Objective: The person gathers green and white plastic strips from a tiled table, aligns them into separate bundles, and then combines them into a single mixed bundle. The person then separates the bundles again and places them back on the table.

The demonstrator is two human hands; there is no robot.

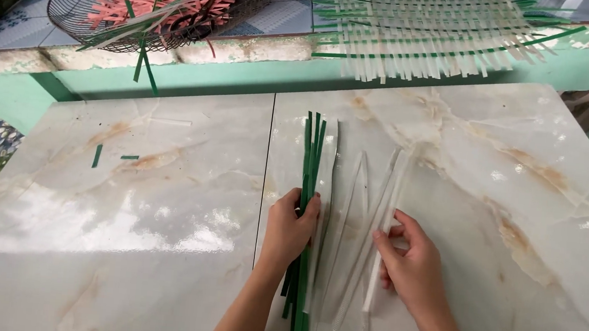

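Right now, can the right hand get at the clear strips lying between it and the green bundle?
Probably yes: the right hand already touches the clear strips, and nothing lies over them; the left hand holds the green bundle aside.

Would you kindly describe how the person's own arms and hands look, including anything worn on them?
Both forearms are bare, with no sleeves in view. The left hand and right hand wear no gloves, and no rings, watch or bracelets show. The fingers are slim, with short, unpainted nails.
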